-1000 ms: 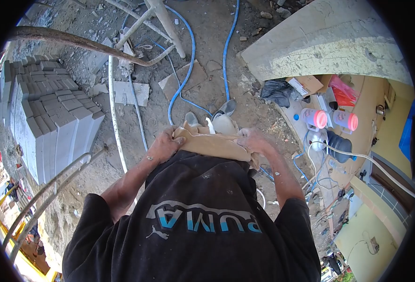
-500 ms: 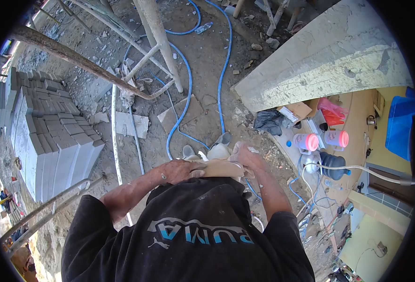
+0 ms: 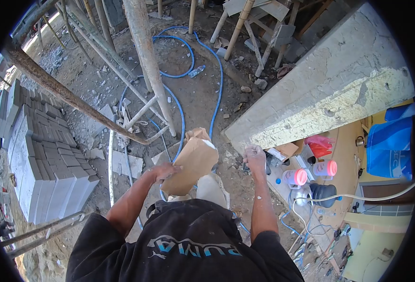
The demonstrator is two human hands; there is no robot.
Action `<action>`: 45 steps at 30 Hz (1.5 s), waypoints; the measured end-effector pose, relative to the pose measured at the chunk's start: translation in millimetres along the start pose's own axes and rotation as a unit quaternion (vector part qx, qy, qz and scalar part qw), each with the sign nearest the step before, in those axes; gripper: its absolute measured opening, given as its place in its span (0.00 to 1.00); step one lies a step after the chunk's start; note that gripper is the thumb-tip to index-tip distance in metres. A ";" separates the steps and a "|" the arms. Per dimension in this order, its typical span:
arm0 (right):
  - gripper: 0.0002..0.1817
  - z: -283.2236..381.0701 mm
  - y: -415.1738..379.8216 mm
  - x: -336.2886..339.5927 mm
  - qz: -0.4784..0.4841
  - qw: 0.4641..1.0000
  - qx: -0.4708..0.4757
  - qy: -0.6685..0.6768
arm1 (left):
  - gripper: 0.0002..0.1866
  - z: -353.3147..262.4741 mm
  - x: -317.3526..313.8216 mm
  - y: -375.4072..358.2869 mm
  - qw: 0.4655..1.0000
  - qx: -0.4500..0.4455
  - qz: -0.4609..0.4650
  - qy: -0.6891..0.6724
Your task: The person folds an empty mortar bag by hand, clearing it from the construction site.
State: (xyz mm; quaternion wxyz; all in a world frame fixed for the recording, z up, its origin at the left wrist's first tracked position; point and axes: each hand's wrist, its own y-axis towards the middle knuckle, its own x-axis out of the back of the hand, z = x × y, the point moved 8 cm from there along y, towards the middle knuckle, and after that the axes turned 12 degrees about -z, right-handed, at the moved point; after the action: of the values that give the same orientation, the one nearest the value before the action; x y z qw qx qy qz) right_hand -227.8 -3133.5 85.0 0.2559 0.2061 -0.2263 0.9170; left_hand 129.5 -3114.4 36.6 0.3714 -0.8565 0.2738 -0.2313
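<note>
My left hand (image 3: 165,172) grips the left edge of a piece of brown paper sack (image 3: 193,164), which is held out in front of my body. A white patch shows along its upper right edge, and a second crumpled brown flap sticks up behind it. My right hand (image 3: 254,158) is raised to the right, apart from the sack, with its fingers curled in. Pale dust coats the fingers, and whatever may be inside them is hidden. Below the sack, part of my light-coloured trouser leg (image 3: 212,188) shows.
Stacked grey blocks (image 3: 52,155) stand at left behind metal scaffold poles (image 3: 146,61). A blue hose (image 3: 219,80) winds over the dirt ground. On the right are a rough concrete beam (image 3: 320,89), pink-lidded jugs (image 3: 294,177), a large water bottle (image 3: 324,193) and a blue bag (image 3: 389,148).
My right hand has let go of the brown paper sack and moved right. My left hand has lifted the sack forward, turning it more upright. The view has tilted up slightly.
</note>
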 end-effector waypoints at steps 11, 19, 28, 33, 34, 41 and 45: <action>0.32 87.5 67.3 -127.6 0.236 0.898 -0.121 0.351 | 0.33 -162.0 49.4 86.8 0.845 -0.057 0.095 -0.523; 0.29 150.6 179.0 -140.1 0.265 0.944 0.061 0.188 | 0.30 -257.3 130.4 133.8 0.883 -0.197 -0.150 -0.399; 0.31 153.3 261.1 -132.3 0.089 0.912 -0.107 0.386 | 0.24 -277.0 149.7 207.8 0.920 -0.193 -0.160 -0.302; 0.31 129.8 346.4 -129.7 -0.136 0.927 -0.166 0.308 | 0.22 -338.2 174.8 267.3 0.933 -0.220 -0.188 -0.213; 0.31 133.9 372.5 -122.7 -0.166 0.935 -0.119 0.289 | 0.21 -349.7 191.8 281.2 0.934 -0.227 -0.238 -0.140; 0.25 350.8 446.0 -155.1 -0.007 0.953 0.293 0.071 | 0.13 -444.9 280.2 352.8 0.878 -0.290 -0.336 0.180; 0.20 397.7 507.0 -218.5 0.058 0.971 0.226 -0.060 | 0.11 -477.9 319.8 381.0 0.853 -0.312 -0.327 0.260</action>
State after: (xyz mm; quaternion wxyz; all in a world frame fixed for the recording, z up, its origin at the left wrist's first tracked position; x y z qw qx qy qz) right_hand -237.4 -3811.4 143.3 0.1347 0.2998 -0.0401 0.9436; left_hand -32.6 -3781.7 102.7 -0.0970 -0.8759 0.1222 -0.4565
